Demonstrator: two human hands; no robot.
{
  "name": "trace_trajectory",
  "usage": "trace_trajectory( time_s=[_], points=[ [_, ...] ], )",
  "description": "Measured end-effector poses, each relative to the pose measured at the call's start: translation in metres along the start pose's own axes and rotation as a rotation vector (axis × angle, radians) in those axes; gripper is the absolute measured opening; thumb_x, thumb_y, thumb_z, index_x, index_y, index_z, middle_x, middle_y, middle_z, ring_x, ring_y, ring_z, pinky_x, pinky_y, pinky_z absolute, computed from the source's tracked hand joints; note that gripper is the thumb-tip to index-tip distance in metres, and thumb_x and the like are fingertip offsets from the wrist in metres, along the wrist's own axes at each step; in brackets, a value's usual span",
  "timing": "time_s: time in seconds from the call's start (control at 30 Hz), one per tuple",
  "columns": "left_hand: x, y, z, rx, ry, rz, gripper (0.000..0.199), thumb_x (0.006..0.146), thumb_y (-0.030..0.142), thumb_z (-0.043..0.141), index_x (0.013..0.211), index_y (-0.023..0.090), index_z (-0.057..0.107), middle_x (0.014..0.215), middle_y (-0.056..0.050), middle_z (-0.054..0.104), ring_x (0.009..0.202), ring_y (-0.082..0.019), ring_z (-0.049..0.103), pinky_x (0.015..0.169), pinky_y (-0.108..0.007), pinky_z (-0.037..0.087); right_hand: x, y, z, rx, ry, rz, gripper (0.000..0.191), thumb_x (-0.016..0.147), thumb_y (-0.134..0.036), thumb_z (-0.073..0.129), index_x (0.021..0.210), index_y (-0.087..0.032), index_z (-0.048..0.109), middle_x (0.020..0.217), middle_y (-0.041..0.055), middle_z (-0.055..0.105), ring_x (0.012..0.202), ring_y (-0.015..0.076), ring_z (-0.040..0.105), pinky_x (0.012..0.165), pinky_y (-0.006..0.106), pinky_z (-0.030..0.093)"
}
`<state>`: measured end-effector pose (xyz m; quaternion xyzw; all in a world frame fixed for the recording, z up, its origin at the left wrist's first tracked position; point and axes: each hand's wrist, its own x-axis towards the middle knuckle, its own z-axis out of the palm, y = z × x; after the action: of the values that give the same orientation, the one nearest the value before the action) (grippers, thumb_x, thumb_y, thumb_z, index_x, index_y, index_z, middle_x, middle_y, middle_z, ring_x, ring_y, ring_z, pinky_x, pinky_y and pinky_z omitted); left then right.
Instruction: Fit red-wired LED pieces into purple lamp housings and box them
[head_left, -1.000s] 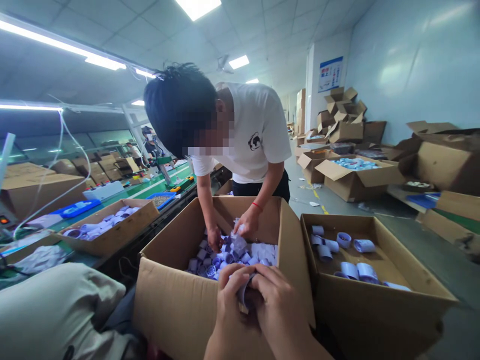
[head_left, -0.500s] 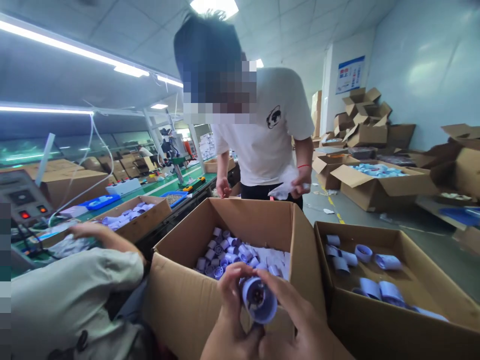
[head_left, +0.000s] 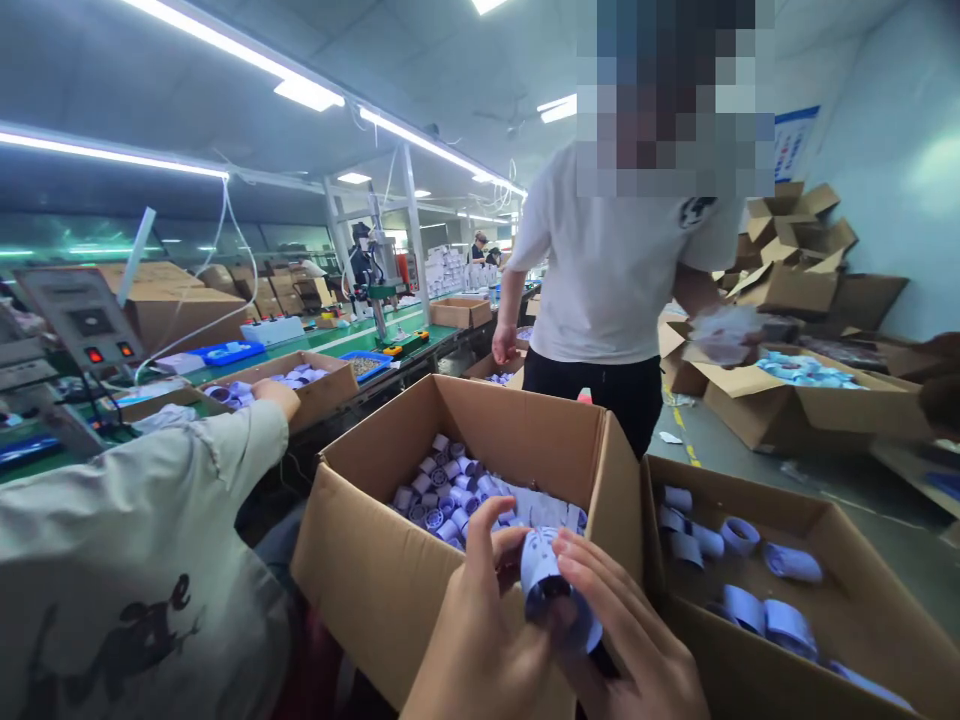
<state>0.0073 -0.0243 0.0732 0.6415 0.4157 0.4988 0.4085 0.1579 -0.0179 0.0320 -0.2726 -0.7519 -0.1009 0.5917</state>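
Note:
Between my hands is a pale purple plastic cylinder point(head_left: 541, 562), tilted, with a dark opening in its near side. My left hand point(head_left: 480, 620) grips it from the left, its index finger bent and raised. The fingers of my right hand point(head_left: 626, 615) lie along its right side, closed against it. My fingers hide part of the cylinder. Just beyond my hands, a large open cardboard box point(head_left: 367, 560) holds many similar cylinders point(head_left: 450, 480) and a whitish sheet-like layer.
A shallow cardboard box point(head_left: 862, 560) with several cylinders stands on the right. A person in a white shirt point(head_left: 607, 270) stands behind the large box. At left, a co-worker's hand point(head_left: 276, 397) reaches into a box of cylinders point(head_left: 330, 385) on the green bench.
The cylinder has turned in my hands, from its open end facing me to its side showing. The standing person has straightened up. The co-worker's hand has moved into the bench box.

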Motion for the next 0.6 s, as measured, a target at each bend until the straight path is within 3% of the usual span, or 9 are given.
trace_trajectory(
  time_s=[0.13, 0.3, 0.43, 0.6],
  points=[
    [0.014, 0.012, 0.007, 0.144, 0.000, -0.181, 0.059, 0.062, 0.006, 0.062, 0.116, 0.024, 0.044, 0.101, -0.006, 0.070, 0.088, -0.025, 0.069, 0.079, -0.037, 0.053, -0.002, -0.002, 0.001, -0.036, -0.026, 0.017, 0.043, 0.089, -0.006, 0.057, 0.132, -0.013, 0.058, 0.117, 0.0124, 0.073, 0.122, 0.0222, 0.063, 0.100, 0.032, 0.057],
    [0.020, 0.022, 0.022, 0.277, 0.040, -0.309, 0.055, 0.056, -0.001, 0.056, 0.105, 0.023, 0.047, 0.094, -0.008, 0.071, 0.088, -0.029, 0.067, 0.076, -0.037, 0.047, -0.008, 0.001, -0.002, -0.077, -0.030, 0.045, 0.047, 0.083, 0.001, 0.053, 0.129, -0.009, 0.059, 0.122, 0.0156, 0.070, 0.126, 0.0213, 0.060, 0.103, 0.032, 0.053],
    [0.023, -0.004, 0.026, 0.204, -0.006, -0.260, 0.051, 0.057, 0.001, 0.058, 0.101, 0.023, 0.045, 0.080, -0.002, 0.068, 0.072, -0.021, 0.063, 0.064, -0.029, 0.043, -0.021, 0.008, 0.001, -0.100, -0.014, 0.075, 0.042, 0.085, -0.001, 0.054, 0.126, -0.008, 0.059, 0.120, 0.0159, 0.071, 0.126, 0.0208, 0.060, 0.103, 0.032, 0.053],
    [0.030, -0.047, 0.035, 0.032, -0.142, -0.250, 0.036, 0.068, 0.012, 0.061, 0.099, 0.023, 0.047, 0.088, -0.004, 0.069, 0.081, -0.020, 0.064, 0.068, -0.026, 0.047, -0.042, 0.013, 0.011, -0.183, -0.011, 0.131, 0.031, 0.093, -0.008, 0.052, 0.122, -0.010, 0.060, 0.113, 0.0144, 0.074, 0.119, 0.0195, 0.065, 0.098, 0.029, 0.056]
  ],
)
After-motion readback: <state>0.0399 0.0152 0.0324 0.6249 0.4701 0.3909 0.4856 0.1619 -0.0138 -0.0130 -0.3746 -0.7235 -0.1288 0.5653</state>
